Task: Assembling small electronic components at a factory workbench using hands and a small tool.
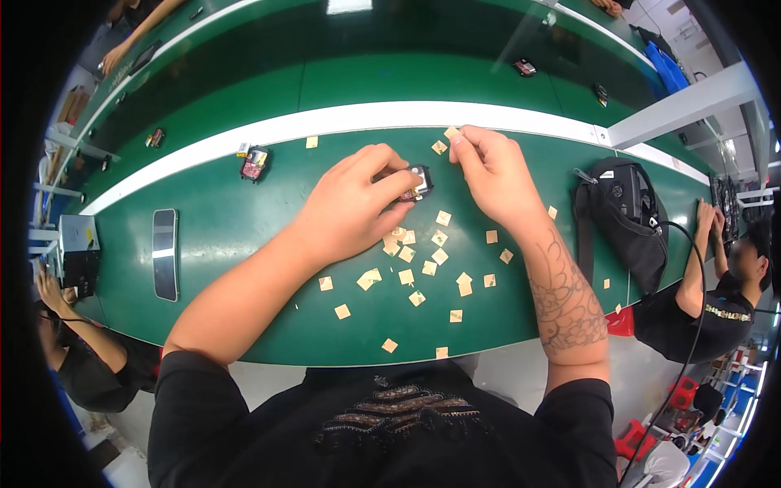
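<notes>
My left hand (351, 202) is closed around a small black electronic module (421, 182) with its inner parts exposed, steadying it against the table. My right hand (498, 177) pinches a small beige square sticker (451, 132) between thumb and index finger, to the right of and beyond the module. Just under those fingertips another sticker with a green mark (439, 147) lies on the green tabletop (244, 313). Several more beige squares (407, 277) are scattered between my forearms, some overlapping. My left fingers cover part of the module.
A second module (255, 163) lies at the left, near a phone (165, 254). A black bag (622, 220) with a cable rests at the right. Beyond the white divider (366, 115) lie more modules (525, 67). Co-workers sit on both sides, one at the right (700, 285).
</notes>
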`<action>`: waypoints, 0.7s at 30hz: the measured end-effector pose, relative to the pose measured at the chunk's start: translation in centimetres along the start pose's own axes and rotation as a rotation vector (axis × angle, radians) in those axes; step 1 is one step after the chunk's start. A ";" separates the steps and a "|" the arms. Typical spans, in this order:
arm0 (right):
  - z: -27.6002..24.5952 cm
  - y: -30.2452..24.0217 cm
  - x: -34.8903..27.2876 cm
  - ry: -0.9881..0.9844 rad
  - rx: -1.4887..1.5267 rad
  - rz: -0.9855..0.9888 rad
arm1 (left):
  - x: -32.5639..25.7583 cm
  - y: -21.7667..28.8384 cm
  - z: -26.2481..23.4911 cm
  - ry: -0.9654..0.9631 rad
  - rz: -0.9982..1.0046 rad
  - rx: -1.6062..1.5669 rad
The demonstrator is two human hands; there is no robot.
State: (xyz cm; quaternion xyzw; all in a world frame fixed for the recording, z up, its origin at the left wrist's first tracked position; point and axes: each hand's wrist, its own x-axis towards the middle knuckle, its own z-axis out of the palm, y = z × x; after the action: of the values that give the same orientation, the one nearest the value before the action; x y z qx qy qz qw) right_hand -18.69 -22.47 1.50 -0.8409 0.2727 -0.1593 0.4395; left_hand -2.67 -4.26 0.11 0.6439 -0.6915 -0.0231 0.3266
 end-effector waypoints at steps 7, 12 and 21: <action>0.2 -0.5 -0.4 -0.094 0.286 -0.161 | 1.2 1.5 -0.5 0.169 0.153 0.111; -0.3 -0.9 -0.9 -0.231 0.403 -0.149 | 2.7 2.5 -1.0 0.140 -0.038 -0.069; -1.2 -1.5 -0.6 0.264 0.327 -0.089 | 9.8 -2.6 -1.1 -0.087 -0.229 -0.438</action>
State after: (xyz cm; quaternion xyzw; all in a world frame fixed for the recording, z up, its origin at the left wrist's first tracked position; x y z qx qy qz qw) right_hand -19.28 -22.20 3.40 -0.7415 0.2612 -0.3296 0.5228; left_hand 0.54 -13.15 3.96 0.6306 -0.6058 -0.2369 0.4234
